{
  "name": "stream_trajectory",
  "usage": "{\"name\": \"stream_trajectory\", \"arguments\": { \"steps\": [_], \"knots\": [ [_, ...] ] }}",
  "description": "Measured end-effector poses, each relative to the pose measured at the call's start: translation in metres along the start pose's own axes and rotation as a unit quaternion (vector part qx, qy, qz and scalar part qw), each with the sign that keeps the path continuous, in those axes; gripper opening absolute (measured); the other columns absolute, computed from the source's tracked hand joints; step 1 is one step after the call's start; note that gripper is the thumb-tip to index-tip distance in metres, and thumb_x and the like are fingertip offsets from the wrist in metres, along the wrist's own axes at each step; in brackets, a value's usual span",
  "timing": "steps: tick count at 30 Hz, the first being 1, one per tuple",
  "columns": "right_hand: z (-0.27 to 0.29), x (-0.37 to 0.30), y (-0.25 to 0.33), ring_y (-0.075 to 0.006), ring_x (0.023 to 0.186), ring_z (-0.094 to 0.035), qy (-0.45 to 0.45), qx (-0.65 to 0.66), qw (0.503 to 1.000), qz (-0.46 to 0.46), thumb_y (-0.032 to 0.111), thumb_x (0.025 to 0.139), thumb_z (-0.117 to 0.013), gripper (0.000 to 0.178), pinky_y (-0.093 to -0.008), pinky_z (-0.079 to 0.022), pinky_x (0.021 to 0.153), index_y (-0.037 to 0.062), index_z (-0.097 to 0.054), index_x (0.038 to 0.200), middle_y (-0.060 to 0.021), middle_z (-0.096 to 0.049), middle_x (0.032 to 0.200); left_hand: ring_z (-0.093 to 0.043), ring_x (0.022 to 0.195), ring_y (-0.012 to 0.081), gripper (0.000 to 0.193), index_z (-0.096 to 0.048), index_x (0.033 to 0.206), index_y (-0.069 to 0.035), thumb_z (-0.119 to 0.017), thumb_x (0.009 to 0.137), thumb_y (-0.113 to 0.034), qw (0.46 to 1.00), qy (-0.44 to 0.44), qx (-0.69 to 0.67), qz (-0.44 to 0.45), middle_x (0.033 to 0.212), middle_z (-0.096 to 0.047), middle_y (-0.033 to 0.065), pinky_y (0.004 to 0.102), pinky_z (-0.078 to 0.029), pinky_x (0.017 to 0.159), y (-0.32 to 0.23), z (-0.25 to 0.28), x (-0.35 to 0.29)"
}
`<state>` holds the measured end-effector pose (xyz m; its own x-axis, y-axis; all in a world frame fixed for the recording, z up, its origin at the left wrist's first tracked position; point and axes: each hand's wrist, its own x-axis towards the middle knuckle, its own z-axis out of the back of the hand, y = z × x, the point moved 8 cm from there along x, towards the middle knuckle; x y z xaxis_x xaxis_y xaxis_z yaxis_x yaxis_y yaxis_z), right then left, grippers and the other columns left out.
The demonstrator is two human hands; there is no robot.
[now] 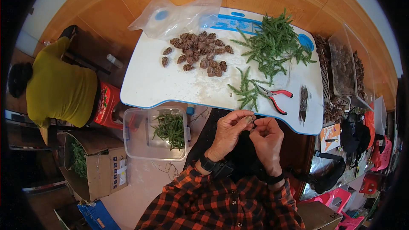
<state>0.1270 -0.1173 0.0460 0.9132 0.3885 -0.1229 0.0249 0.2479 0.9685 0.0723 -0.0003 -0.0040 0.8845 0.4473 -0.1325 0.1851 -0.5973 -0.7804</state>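
Observation:
My left hand (230,135) and my right hand (268,141) meet just off the front edge of the white table (153,76). Both are closed, thumbs pinched against fingers, around something thin and dark that is too small to name. Just beyond them lies a small green artificial pine sprig (246,88), beside pliers with red and black handles (277,96). Farther back is a large heap of green sprigs (275,40). Brown pine cones (198,51) are piled left of it. A bundle of thin dark wires (303,104) rests at the table's right side.
A clear plastic bag (179,17) lies at the table's back. Below left are a plastic bin (132,142) holding greenery and a cardboard box (102,172). Another person in yellow (61,83) sits at far left, by a red stool (110,104). Another clear bin (344,66) stands right.

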Motion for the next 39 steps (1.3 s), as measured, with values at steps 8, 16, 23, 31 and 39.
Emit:
{"name": "stream_trajectory", "arguments": {
  "steps": [8, 16, 23, 31, 39],
  "knots": [
    [0.001, 0.005, -0.011, -0.0046, 0.067, -0.055, 0.064, 0.071, 0.991, -0.094, -0.006, 0.074, -0.064, 0.020, -0.0180, -0.043, 0.061, -0.0003, -0.063, 0.094, -0.0004, -0.062, 0.076, -0.062, 0.080, 0.0079, 0.020, -0.066, 0.112, 0.001, -0.064, 0.095, -0.010, 0.998, 0.000, 0.052, -0.021, 0.096, -0.069, 0.0048, 0.0224, -0.052, 0.075, -0.003, 0.000, -0.001],
    [-0.004, -0.001, 0.005, -0.0033, 0.064, -0.053, 0.030, -0.035, 0.999, 0.011, -0.007, 0.074, -0.064, 0.020, -0.0177, -0.042, 0.058, -0.0002, -0.063, 0.093, 0.0009, -0.061, 0.073, -0.061, 0.081, 0.0087, 0.023, -0.063, 0.116, 0.003, -0.063, 0.094, -0.005, 1.000, 0.005, 0.017, 0.005, 0.101, -0.068, 0.0056, 0.0227, -0.051, 0.077, -0.001, -0.001, -0.002],
    [-0.003, -0.002, 0.003, -0.0028, 0.063, -0.053, 0.014, -0.036, 0.999, 0.004, -0.008, 0.074, -0.064, 0.019, -0.0183, -0.042, 0.056, -0.0005, -0.064, 0.091, 0.0009, -0.061, 0.071, -0.060, 0.081, 0.0092, 0.023, -0.063, 0.116, 0.003, -0.062, 0.095, -0.007, 0.998, -0.007, 0.060, -0.009, 0.102, -0.068, 0.0061, 0.0228, -0.051, 0.078, -0.005, 0.002, -0.002],
    [0.000, -0.007, 0.002, -0.0030, 0.062, -0.053, 0.006, -0.078, 0.996, 0.039, -0.007, 0.075, -0.064, 0.017, -0.0185, -0.043, 0.056, -0.0009, -0.065, 0.090, 0.0009, -0.061, 0.070, -0.061, 0.082, 0.0097, 0.022, -0.064, 0.115, 0.003, -0.061, 0.096, -0.007, 1.000, -0.019, 0.012, -0.003, 0.102, -0.068, 0.0075, 0.0232, -0.051, 0.078, -0.006, 0.008, 0.000],
    [0.003, -0.005, 0.006, -0.0030, 0.062, -0.053, -0.005, -0.041, 0.999, 0.028, -0.007, 0.075, -0.063, 0.016, -0.0181, -0.042, 0.056, -0.0013, -0.065, 0.090, 0.0009, -0.062, 0.072, -0.062, 0.082, 0.0104, 0.023, -0.062, 0.117, 0.003, -0.060, 0.097, -0.008, 1.000, 0.003, -0.006, 0.010, 0.106, -0.067, 0.0103, 0.0240, -0.052, 0.077, -0.007, 0.002, -0.001]
  ]
}}
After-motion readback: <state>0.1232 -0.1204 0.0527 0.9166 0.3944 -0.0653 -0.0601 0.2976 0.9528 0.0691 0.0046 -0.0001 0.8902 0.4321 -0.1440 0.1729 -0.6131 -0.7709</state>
